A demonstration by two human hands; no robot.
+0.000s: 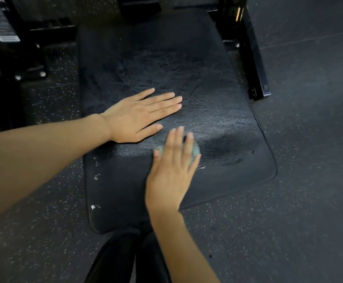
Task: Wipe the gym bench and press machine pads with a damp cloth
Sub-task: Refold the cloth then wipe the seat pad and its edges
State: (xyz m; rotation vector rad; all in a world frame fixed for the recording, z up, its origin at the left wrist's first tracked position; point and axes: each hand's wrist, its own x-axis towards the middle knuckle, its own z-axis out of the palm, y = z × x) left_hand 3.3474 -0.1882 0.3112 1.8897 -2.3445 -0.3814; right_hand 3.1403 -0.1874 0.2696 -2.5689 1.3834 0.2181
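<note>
1. Black padding covers the one pad (166,58) in front of me. It fills the middle of the view, and its surface looks worn and streaked.
2. One cloth (196,149), pale green-blue, lies on the near half of the pad under my right hand (172,166). Only its edges show beside my fingers.
3. My right hand lies flat on the cloth and presses it to the pad. The fingers are straight and a little apart, not curled around the cloth. This hand is blurred.
4. My left hand (137,117) lies flat on the pad, just beyond the right hand and to its left, apart from the cloth. Its four fingers are straight and close together, and the thumb stands to the side.
5. One darker patch (227,148) is on the pad, just to the right of the cloth.
6. Black metal frame (254,64) stands at both sides of the far end of the pad. I can count four shiny bolt heads on it, three on the left and one on the right.
7. Speckled dark floor (289,201) is all around, and my two legs (113,260) in dark trousers show at the bottom edge.
</note>
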